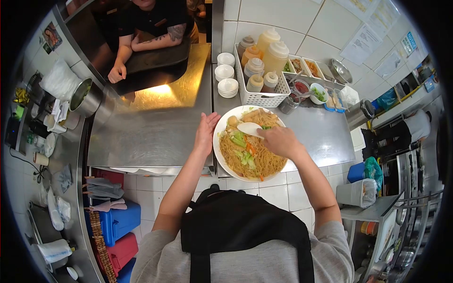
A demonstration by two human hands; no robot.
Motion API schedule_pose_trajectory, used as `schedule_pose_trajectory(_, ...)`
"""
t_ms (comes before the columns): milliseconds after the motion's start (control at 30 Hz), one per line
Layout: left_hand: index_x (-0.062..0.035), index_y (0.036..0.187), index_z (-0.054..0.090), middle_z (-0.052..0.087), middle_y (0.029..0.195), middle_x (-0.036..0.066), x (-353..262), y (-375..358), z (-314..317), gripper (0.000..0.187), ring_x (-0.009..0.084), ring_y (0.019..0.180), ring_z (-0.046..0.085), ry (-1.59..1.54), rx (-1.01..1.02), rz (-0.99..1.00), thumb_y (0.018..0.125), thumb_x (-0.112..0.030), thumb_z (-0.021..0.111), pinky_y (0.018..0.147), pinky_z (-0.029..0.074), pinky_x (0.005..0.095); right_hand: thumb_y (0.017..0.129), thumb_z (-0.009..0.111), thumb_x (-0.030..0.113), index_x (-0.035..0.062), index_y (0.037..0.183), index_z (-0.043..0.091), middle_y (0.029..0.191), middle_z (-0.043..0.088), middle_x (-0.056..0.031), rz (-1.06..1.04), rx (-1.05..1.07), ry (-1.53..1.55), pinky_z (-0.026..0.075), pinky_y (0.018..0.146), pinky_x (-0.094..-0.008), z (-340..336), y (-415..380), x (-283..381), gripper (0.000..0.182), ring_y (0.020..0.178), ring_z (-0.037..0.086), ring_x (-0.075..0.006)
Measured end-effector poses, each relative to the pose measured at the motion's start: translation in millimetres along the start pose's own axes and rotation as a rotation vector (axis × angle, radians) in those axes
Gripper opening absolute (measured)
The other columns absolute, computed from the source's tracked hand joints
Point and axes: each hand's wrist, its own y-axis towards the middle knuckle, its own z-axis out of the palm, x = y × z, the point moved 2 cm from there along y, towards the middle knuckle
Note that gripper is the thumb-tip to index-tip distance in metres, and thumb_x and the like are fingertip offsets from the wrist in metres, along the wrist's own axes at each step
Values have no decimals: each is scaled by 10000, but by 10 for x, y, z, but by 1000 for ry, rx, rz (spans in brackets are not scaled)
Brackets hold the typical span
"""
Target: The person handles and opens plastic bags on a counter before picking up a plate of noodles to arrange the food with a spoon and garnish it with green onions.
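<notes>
A large white plate (220, 159) heaped with noodles (236, 150) sits at the front edge of the steel counter. Cabbage, carrot strips and pale chunks lie among the noodles. My left hand (205, 134) is open, fingers stretched out, at the plate's left rim. Over the food, my right hand (281, 142) grips a white soup spoon (249, 128), whose bowl points left and rests close on the noodles. The fingers of the right hand partly cover the spoon's handle.
Behind the plate stands a white basket (264, 99) of sauce bottles, with stacked small bowls (228, 87) to its left. Garnish containers (311, 68) line the wall. Across the pass, a person's forearm (155, 44) rests on a black tray (160, 61). Another person (417, 127) is at far right.
</notes>
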Motion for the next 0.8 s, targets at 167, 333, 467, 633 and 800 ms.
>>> schedule_pose_trajectory(167,3,1204,421,456,1226,142,-67,27,1,524,209,1142,412,120,-8,48,894,-417,372,954,316,318,776,432,122,99,973,559,738,610,-167,24,-100,128,465,657,-436,-158,68,-259,236,727,596,-331)
schedule_pose_trajectory(333,-38,1117,519,522,1146,84,-112,-4,-5,358,162,1078,453,210,-13,97,869,-294,479,877,353,296,780,420,111,104,997,546,754,609,-173,59,-101,80,455,654,-450,-48,270,-613,251,741,590,-337)
schedule_pose_trajectory(467,-41,1125,515,532,1140,86,-91,-75,-26,363,163,1081,467,249,-4,98,879,-302,461,884,361,297,782,409,97,108,993,548,787,616,-162,6,-74,78,452,670,-444,-67,405,-724,252,773,593,-326)
schedule_pose_trajectory(633,-49,1108,530,541,1125,75,-79,-110,-80,344,155,1069,470,250,-13,92,880,-297,459,874,363,296,770,449,82,129,1028,552,861,621,-136,-80,-3,-43,449,712,-406,-28,708,-701,281,849,588,-290)
schedule_pose_trajectory(800,-79,1100,543,547,1119,43,-104,-144,-147,330,129,1055,461,283,-68,61,882,-308,448,880,328,293,771,480,78,136,1042,555,863,626,-104,-148,63,8,432,760,-407,-55,806,-736,287,873,582,-262)
